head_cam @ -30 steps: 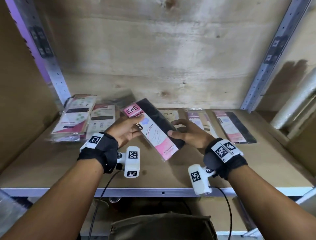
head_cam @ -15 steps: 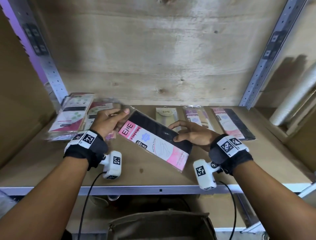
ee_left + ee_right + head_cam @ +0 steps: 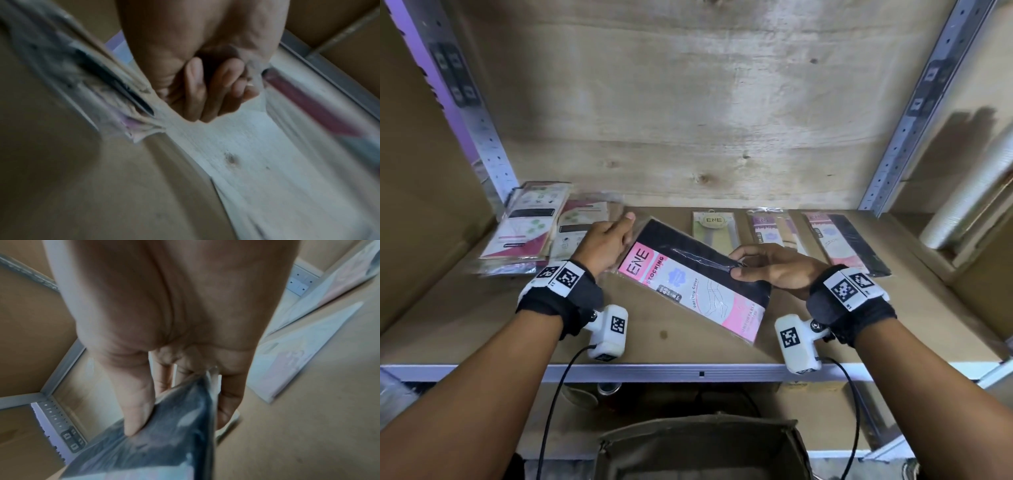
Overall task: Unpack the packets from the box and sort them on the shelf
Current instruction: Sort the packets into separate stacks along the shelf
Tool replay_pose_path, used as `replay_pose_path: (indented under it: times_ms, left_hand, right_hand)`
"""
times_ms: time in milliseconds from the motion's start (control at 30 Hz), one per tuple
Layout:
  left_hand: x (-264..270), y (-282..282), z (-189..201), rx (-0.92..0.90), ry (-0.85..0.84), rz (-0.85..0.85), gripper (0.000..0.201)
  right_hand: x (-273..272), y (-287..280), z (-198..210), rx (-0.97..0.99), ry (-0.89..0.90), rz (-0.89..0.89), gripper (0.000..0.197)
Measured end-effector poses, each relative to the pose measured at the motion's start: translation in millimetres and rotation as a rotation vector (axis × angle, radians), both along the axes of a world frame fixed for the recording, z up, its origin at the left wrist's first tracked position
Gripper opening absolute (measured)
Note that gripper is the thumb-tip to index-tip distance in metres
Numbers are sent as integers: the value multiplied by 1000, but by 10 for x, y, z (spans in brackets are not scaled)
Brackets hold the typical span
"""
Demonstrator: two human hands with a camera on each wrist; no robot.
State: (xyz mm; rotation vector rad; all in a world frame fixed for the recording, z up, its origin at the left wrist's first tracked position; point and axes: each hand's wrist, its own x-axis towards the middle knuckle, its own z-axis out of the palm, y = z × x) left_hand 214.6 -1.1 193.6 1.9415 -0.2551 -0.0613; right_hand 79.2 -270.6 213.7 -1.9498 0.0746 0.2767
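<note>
Head view: the right hand [image 3: 777, 270] pinches a black and pink stocking packet [image 3: 695, 284] by its right edge, thumb on top and fingers beneath, holding it slanted just above the wooden shelf [image 3: 688, 346]. The left hand [image 3: 604, 246] is at the packet's upper left corner; its fingers are curled, and whether they touch the packet I cannot tell from here. Left of the held packet lies a loose pile of packets [image 3: 527, 233] against the shelf's back corner. Behind the held packet, along the back board, three more lie in a row: a beige packet [image 3: 714, 228], a purple-topped packet [image 3: 770, 229] and a pink and black packet [image 3: 842, 243], each apart from the next. Below the shelf's front edge is the open top of a brown box [image 3: 702, 445].

Left wrist view: blurred. The left hand's [image 3: 205, 91] fingers are curled into the palm with clear film at their tips, so the grip seems closed on a thin plastic edge, though which packet it belongs to I cannot tell.

Right wrist view: the right hand's [image 3: 174, 361] thumb [image 3: 135, 412] presses on the dark packet [image 3: 164, 443] with fingers under it, a firm pinch.
</note>
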Motion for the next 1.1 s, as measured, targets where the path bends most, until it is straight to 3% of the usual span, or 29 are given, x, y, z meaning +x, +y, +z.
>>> replay_pose_path:
  times_ms: [100, 200, 300, 367, 467, 567, 667, 733, 867, 1100]
  left_hand:
    - [-47, -34, 15, -279, 237, -23, 37]
    - [-73, -79, 42, -389, 343, -58, 24]
    - [-48, -117, 26, -426, 367, -40, 35]
    - [-17, -118, 8, -588, 383, -36, 35]
    - [6, -128, 2, -781, 461, -81, 58]
    - [-68, -251, -17, -665, 479, -189, 73]
    - [-270, -568, 7, -369, 415, -316, 63]
    - [-414, -789, 7, -288, 388, -415, 56]
    - [-606, -1111, -13, -319, 291, -518, 34]
    - [-622, -1420, 9, -346, 237, -463, 38]
  right_hand:
    - [-3, -11, 15, 7, 4, 5, 15]
    - [-9, -33, 5, 2, -8, -1, 31]
    - [-22, -67, -1, 27, -22, -23, 30]
    - [-31, -99, 5, 49, -36, -33, 20]
    - [-48, -151, 20, 181, -36, -85, 10]
    - [-47, -194, 26, 402, -56, -212, 18]
    - [-32, -231, 30, 459, -128, -290, 21]
    - [-23, -249, 39, 479, -155, -345, 20]
    - [14, -339, 16, 438, -184, -476, 16]
    - [22, -707, -15, 322, -185, -576, 23]
